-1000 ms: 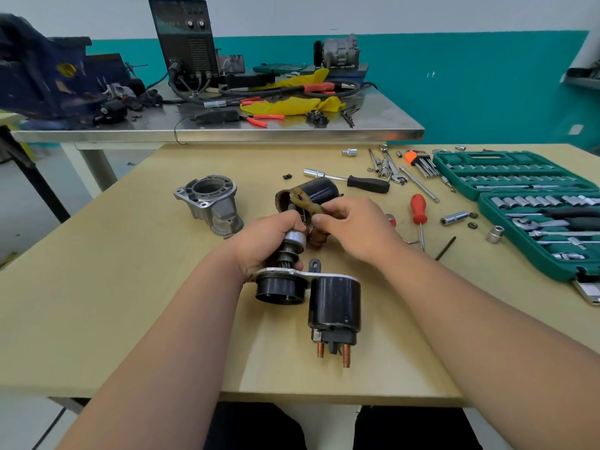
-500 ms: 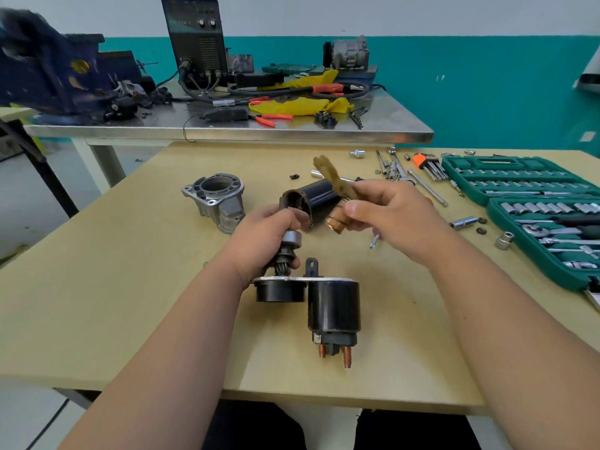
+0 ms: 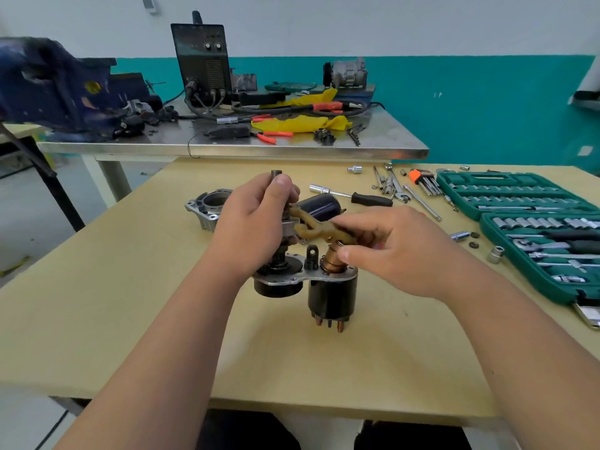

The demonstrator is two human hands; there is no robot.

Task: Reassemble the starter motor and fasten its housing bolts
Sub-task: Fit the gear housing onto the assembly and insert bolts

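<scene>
The starter's plate with black gear case and black solenoid [image 3: 331, 295] stands upright at the table's middle, copper terminals down. My left hand [image 3: 251, 228] grips the pinion drive shaft [image 3: 276, 176], which stands upright in the gear case. My right hand [image 3: 386, 246] holds the tan plastic shift fork [image 3: 313, 226] together with the copper plunger [image 3: 332, 259]; the plunger sits in the solenoid's top and the fork's forked end touches the drive. Behind my hands lie the grey aluminium nose housing [image 3: 212, 204] and the black motor body [image 3: 319, 204].
An open green socket set [image 3: 506, 194] fills the right side. A black-handled driver [image 3: 357, 198], hex keys [image 3: 423, 181], wrenches, loose sockets [image 3: 459, 236] and nuts lie behind and to the right. A steel bench [image 3: 227, 147] with a welder and a blue vise stands beyond.
My right hand has come down from mid-air, bringing the fork and plunger onto the solenoid and against the drive. My left hand has shifted up the shaft, now held upright.
</scene>
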